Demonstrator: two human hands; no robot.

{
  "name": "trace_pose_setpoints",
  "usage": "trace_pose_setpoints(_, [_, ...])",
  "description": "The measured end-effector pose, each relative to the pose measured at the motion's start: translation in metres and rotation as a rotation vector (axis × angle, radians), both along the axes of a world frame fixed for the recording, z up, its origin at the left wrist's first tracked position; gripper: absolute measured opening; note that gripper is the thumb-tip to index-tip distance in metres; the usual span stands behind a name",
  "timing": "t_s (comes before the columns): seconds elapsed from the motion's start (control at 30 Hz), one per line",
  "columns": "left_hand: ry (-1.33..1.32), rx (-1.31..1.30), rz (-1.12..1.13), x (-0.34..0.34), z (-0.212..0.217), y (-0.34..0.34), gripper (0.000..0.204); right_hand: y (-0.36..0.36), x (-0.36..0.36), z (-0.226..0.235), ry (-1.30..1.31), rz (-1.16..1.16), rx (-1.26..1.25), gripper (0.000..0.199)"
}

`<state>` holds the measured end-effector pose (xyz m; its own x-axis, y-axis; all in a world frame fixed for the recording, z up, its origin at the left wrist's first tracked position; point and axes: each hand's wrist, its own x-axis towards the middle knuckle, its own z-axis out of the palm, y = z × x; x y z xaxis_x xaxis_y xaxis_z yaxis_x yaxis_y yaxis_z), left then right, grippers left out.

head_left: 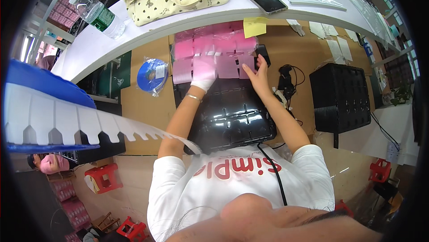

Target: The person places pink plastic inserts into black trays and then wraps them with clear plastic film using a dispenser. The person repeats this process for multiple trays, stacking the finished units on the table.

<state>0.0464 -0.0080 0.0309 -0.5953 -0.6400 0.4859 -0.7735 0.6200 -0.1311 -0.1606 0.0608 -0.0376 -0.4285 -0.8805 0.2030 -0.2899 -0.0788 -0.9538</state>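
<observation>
A white glove covers my left hand [203, 82], which reaches under a translucent pink piece [204, 66]. That piece hides most of its fingers; white tips seem to show past the far edge. My bare right hand [257, 71] is open at the right end of the row, thumb and fingers apart, beside another pink piece [246, 65]. Whether the thumb touches it I cannot tell. The pink pieces lie across the far part of a glossy black plastic tray [223, 108] with cross-shaped ridges. Behind them are brighter pink packs [214, 45] in clear plastic.
A blue reel [49, 83] with a white notched strip [103, 123] looms at left. A smaller blue roll [151, 75] lies beyond. Stacked black trays [340, 99] and dark cables [288, 83] are at right. The shelf [250, 18] holds a bag, phone and bottle.
</observation>
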Motion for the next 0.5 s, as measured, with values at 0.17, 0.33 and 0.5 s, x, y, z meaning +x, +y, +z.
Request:
trace_pose_setpoints(0.17, [0.346, 0.515, 0.258, 0.043, -0.009, 0.048, 0.046, 0.002, -0.017, 0.019, -0.695, 0.290, 0.261, 0.031])
trace_pose_setpoints(0.33, [2.156, 1.271, 0.187, 0.117, -0.017, 0.079, 0.082, 0.013, -0.035, 0.016, -0.591, 0.314, 0.223, 0.026])
trace_pose_setpoints(0.5, [1.615, 1.250, 0.541, 0.108, 0.004, 0.088, 0.058, 0.027, -0.035, 0.011, -0.520, 0.350, 0.237, 0.024])
